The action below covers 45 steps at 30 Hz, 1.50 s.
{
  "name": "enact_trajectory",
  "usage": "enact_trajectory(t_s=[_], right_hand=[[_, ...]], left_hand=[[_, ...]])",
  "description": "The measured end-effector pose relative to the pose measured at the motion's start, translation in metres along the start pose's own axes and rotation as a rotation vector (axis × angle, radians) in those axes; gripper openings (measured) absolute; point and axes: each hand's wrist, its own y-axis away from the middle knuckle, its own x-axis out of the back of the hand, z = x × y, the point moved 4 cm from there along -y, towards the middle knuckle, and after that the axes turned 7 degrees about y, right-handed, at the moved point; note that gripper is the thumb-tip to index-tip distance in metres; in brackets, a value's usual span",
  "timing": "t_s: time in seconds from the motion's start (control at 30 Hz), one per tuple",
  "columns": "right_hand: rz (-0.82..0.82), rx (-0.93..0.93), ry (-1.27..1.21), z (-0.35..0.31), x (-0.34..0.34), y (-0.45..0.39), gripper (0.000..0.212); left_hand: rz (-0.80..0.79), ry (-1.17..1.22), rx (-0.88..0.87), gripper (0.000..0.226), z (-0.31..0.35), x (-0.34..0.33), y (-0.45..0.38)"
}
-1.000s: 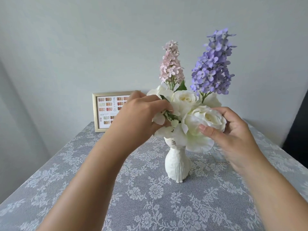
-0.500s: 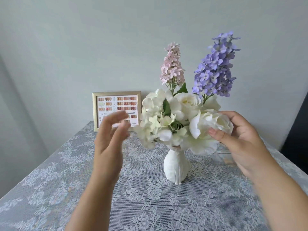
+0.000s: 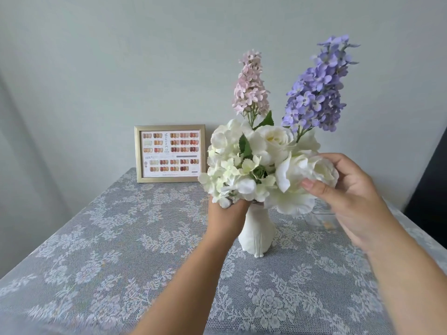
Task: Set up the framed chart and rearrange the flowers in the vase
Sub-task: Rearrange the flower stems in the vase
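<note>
A white vase point(image 3: 256, 234) stands mid-table holding white blooms, a pink flower spike point(image 3: 250, 84) and a purple flower spike point(image 3: 316, 90). My right hand point(image 3: 348, 197) cups the white rose point(image 3: 312, 171) on the right, thumb in front and fingers curled behind it. My left hand point(image 3: 226, 215) reaches up under the white hydrangea cluster point(image 3: 232, 170) on the left; its fingers are hidden by the petals. The gold-framed chart point(image 3: 170, 153) stands upright against the wall behind, left of the vase.
A grey table with a white lace cloth point(image 3: 121, 250) fills the lower view. A small clear container point(image 3: 321, 217) sits behind my right hand. The pale wall is close behind; a dark edge point(image 3: 430, 180) shows at the far right.
My left hand let go of the hydrangea's top, swung out to the left, then came back in under the cluster by the vase neck. My right hand stayed on the rose.
</note>
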Motion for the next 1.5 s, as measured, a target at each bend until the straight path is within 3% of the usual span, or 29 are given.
enact_trajectory(t_s=[0.1,0.23,0.33,0.43,0.57,0.67,0.77,0.83,0.9,0.97,1.07,1.17,1.3,1.4,1.5], right_hand=[[-0.005,0.004,0.000,0.000,0.000,0.000,0.050],[-0.009,0.003,0.028,0.000,-0.001,0.001,0.050],[-0.013,0.004,0.028,0.000,-0.003,0.002,0.048],[-0.015,0.021,0.025,-0.002,-0.005,0.001,0.041],[-0.025,0.037,0.029,-0.003,-0.008,0.002,0.036],[-0.022,0.059,0.040,-0.005,-0.008,0.003,0.039],[-0.003,0.072,0.126,-0.006,-0.005,0.008,0.054],[-0.013,0.072,0.217,-0.006,-0.002,0.012,0.069],[-0.020,0.107,0.301,-0.010,0.001,0.013,0.075],[-0.009,0.162,0.381,-0.018,0.003,0.011,0.069],[0.017,0.284,0.485,-0.037,-0.001,0.001,0.042],[-0.008,0.304,0.584,-0.049,-0.012,-0.014,0.024],[-0.048,0.277,0.744,-0.056,-0.028,-0.035,0.024],[-0.068,0.250,0.866,-0.057,-0.035,-0.044,0.024],[-0.082,0.215,0.886,-0.052,-0.033,-0.040,0.028]], left_hand=[[0.009,-0.117,-0.046,0.028,0.000,-0.005,-0.003],[0.047,-0.505,-0.143,0.021,-0.004,-0.004,-0.005],[0.049,-0.517,-0.105,0.018,-0.003,-0.003,-0.005],[0.032,-0.657,-0.081,0.032,-0.006,0.001,-0.007],[-0.048,-0.674,-0.193,0.035,0.005,-0.002,-0.014],[-0.059,-0.734,-0.206,0.018,0.006,-0.001,-0.015],[-0.058,-0.518,-0.168,0.003,-0.002,0.003,-0.004],[-0.047,-0.232,-0.112,0.016,-0.004,0.012,0.008],[0.002,-0.177,-0.112,0.026,-0.003,0.030,0.014],[0.126,-0.178,-0.117,0.041,0.006,0.053,0.008],[0.244,0.036,-0.266,0.028,0.048,0.077,-0.011],[0.066,-0.014,-0.415,0.025,0.091,0.065,-0.021],[-0.228,-0.469,-0.535,0.043,0.110,0.030,-0.017],[-0.289,-0.631,-0.559,0.047,0.108,0.015,-0.013],[-0.319,-0.647,-0.570,0.050,0.102,0.010,-0.006]])
